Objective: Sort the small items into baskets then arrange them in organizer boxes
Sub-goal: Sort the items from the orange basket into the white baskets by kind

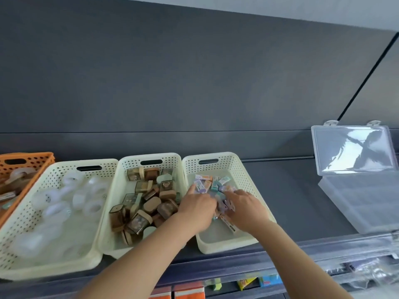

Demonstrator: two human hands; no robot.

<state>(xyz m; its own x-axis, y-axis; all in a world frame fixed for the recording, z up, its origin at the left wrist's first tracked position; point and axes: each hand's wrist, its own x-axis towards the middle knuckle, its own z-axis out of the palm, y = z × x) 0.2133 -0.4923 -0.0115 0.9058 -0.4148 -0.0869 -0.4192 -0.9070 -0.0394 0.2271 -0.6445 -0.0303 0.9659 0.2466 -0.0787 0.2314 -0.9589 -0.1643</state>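
A loose double handful could spill. The small items (212,183) look like slick pastel packets in purple, teal and orange, heaped toward the 12 o'clock end of the basket (233,167). The left hand (195,203) is curled, forefinger out against the heap; I cannot tell if it grips anything. The right hand (246,207) curls round a purple cluster. The open organizer box (356,201) sits well apart at 3 o'clock, so pieces might drop onto the shelf (291,190) between.
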